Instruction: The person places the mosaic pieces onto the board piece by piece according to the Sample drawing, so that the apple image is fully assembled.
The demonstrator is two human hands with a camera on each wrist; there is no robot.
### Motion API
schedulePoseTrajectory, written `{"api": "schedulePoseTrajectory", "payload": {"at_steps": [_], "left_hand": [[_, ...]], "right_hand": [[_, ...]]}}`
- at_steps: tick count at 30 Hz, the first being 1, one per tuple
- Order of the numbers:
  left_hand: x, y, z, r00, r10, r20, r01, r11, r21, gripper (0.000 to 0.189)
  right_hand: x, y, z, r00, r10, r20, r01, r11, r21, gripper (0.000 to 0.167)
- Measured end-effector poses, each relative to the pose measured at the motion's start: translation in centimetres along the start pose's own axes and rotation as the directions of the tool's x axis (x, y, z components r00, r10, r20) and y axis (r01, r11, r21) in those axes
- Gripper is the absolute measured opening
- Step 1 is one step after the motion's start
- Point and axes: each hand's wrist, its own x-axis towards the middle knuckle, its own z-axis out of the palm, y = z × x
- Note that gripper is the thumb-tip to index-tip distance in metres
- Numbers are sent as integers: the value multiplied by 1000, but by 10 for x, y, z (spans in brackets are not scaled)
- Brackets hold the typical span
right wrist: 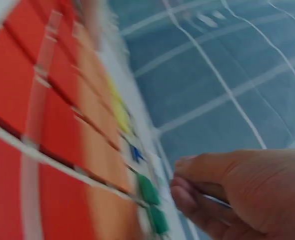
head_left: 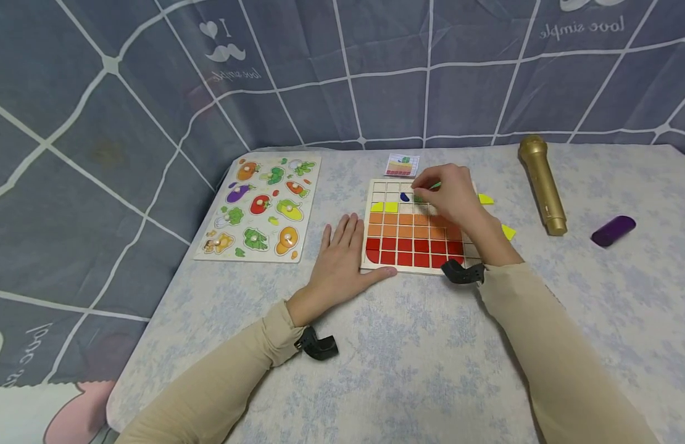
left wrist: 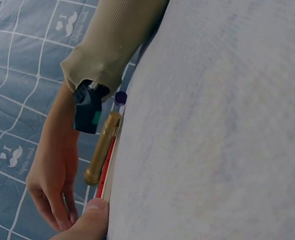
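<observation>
A square wooden grid board (head_left: 406,271) carries red, orange and yellow tiles, with a small dark blue piece (head_left: 405,197) in an upper cell. Green pieces (right wrist: 148,190) sit close to it. My left hand (head_left: 341,262) lies with its fingers spread along the board's left side, its thumb at the near edge. Over the upper right of the board, my right hand (head_left: 449,192) has its fingers bent and its thumb tip against the index finger. I cannot tell whether anything is between those fingertips. The right hand and forearm hide part of the board.
A small pattern card (head_left: 402,165) lies behind the board. Yellow pieces (head_left: 508,232) lie at its right. A vegetable puzzle board (head_left: 258,208) is on the left; on the right are a gold microphone (head_left: 542,185) and a purple cylinder (head_left: 613,231). A grid-patterned curtain hangs behind the table.
</observation>
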Motion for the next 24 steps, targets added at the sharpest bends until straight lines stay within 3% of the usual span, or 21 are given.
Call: {"api": "schedulePoseTrajectory", "payload": {"at_steps": [10, 18, 24], "left_hand": [[-1, 0, 0, 1000, 5, -6, -5, 1000, 0, 120], [-1, 0, 0, 1000, 4, -6, -3, 1000, 10, 120], [0, 0, 1, 1000, 11, -16, -11, 1000, 6, 120]], "right_hand": [[-7, 33, -63, 994, 110, -25, -112, 990, -89, 22], [-13, 47, -79, 955, 297, 2, -293, 944, -154, 26], [-17, 50, -83, 934, 352, 64, -329, 916, -228, 24]]}}
